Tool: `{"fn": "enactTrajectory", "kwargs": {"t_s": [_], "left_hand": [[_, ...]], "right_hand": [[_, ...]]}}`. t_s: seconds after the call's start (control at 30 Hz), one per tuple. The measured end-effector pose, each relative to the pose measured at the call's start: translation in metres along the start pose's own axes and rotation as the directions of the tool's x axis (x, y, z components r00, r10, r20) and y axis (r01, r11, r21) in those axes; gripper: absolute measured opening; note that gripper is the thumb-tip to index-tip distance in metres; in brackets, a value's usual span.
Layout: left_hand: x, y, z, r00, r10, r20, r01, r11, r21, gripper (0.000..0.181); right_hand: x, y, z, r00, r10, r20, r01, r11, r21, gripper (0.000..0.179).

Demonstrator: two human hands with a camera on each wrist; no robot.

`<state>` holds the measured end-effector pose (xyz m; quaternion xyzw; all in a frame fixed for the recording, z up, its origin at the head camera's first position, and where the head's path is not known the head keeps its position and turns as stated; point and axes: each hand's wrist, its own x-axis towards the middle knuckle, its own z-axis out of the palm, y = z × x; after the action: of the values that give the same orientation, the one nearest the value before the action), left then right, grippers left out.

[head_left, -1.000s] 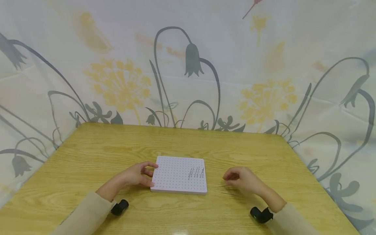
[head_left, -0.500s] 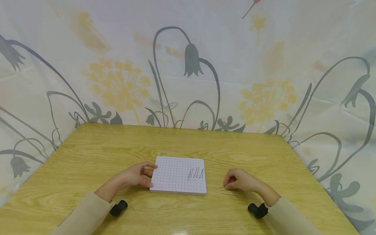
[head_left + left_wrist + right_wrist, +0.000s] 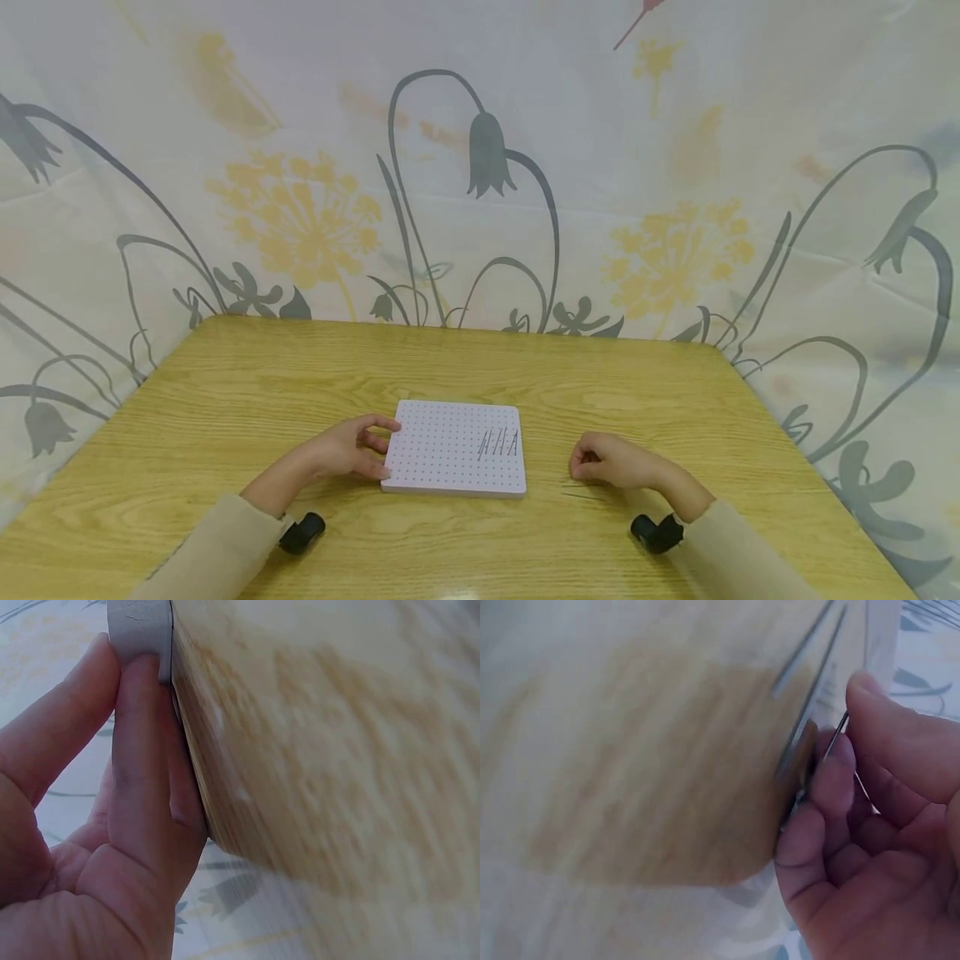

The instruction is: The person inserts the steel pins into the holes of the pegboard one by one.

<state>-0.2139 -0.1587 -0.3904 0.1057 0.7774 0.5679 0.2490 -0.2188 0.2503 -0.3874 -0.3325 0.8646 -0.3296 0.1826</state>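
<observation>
A white board (image 3: 438,446) with a grid of small holes lies on the table. My left hand (image 3: 354,447) holds its left side, the thumb at the near corner and a finger further up the edge. In the left wrist view the fingertips meet the board's pale edge (image 3: 140,626). Several thin metal pins (image 3: 498,442) stand in the board's right part. To the right of the board my right hand (image 3: 611,460) is low over the table, pinching a thin metal pin (image 3: 838,733) between thumb and forefinger. More loose metal pins (image 3: 814,697) lie beside these fingers.
The wood-grain table (image 3: 450,367) runs back to a flower-patterned cloth (image 3: 337,167). A black wrist camera (image 3: 303,533) is strapped at the left sleeve, another black camera (image 3: 657,533) at the right.
My right hand has drawn its fingers together low beside the loose pins and now pinches one. The left hand stays at the board's edge.
</observation>
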Motion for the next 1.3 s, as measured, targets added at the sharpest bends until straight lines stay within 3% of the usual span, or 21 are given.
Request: {"fn": "enactTrajectory", "kwargs": {"t_s": [0.27,0.5,0.7,1.0,1.3], "left_hand": [[0.000,0.000,0.001,1.000,-0.007,0.000,0.007,1.000,-0.010,0.064],[-0.002,0.000,0.001,1.000,-0.009,0.002,0.009,1.000,-0.016,0.064],[-0.002,-0.002,0.001,1.000,-0.009,0.002,0.009,1.000,-0.009,0.064],[-0.001,0.001,0.002,1.000,-0.007,-0.007,0.007,1.000,-0.001,0.063],[-0.001,0.001,0.001,1.000,-0.003,-0.011,0.003,1.000,0.003,0.064]], "right_hand": [[0.001,-0.001,0.002,0.996,-0.010,-0.086,0.012,1.000,0.024,0.007],[0.007,-0.008,0.007,0.977,-0.011,-0.213,0.022,0.999,0.049,0.009],[0.012,-0.017,0.012,0.959,-0.016,-0.283,0.057,0.989,0.139,0.007],[0.023,-0.025,0.020,0.953,-0.026,-0.301,0.108,0.960,0.257,0.006],[0.035,-0.035,0.027,0.937,-0.122,-0.329,0.203,0.953,0.225,0.008]]}}
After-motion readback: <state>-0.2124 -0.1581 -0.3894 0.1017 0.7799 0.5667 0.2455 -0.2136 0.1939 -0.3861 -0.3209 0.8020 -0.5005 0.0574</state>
